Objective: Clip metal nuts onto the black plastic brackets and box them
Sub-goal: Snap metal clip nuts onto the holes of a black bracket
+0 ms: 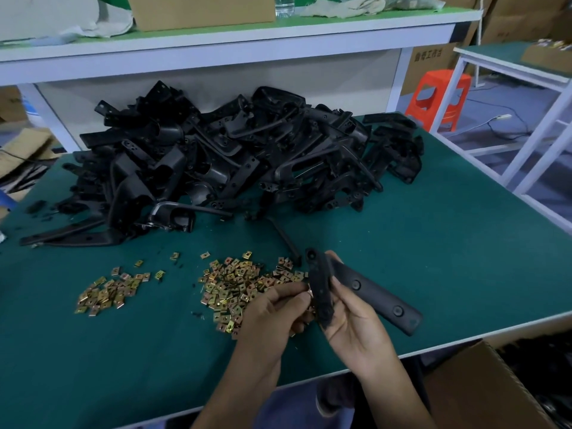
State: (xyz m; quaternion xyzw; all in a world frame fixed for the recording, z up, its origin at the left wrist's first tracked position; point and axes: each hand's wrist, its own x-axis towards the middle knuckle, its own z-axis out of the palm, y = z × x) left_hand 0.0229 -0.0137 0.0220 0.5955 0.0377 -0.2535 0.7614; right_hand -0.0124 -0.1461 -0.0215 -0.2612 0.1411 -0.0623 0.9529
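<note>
Over table (pixel 448 243) edge: R hand (pixel 353 323) grips bracket (pixel 374 294), palm up; L hand (pixel 272 308) pinches nut (pixel 309 294) against it.

Small factory assembly station. Green-matted worktop (pixel 433 243) heaped with black plastic brackets (pixel 235 156) and loose metal nuts (pixel 235 286); white-framed shelf (pixel 235 38) above, cardboard cartons (pixel 433 66) stacked behind, orange plastic stool (pixel 439 97) alongside.

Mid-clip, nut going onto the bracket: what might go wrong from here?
The left hand only pinches the nut at its fingertips; a slip would probably drop it into the loose nut pile below. The right hand holds the bracket near one end, its long arm sticking out unsupported, so pushing the nut on may twist it.
</note>
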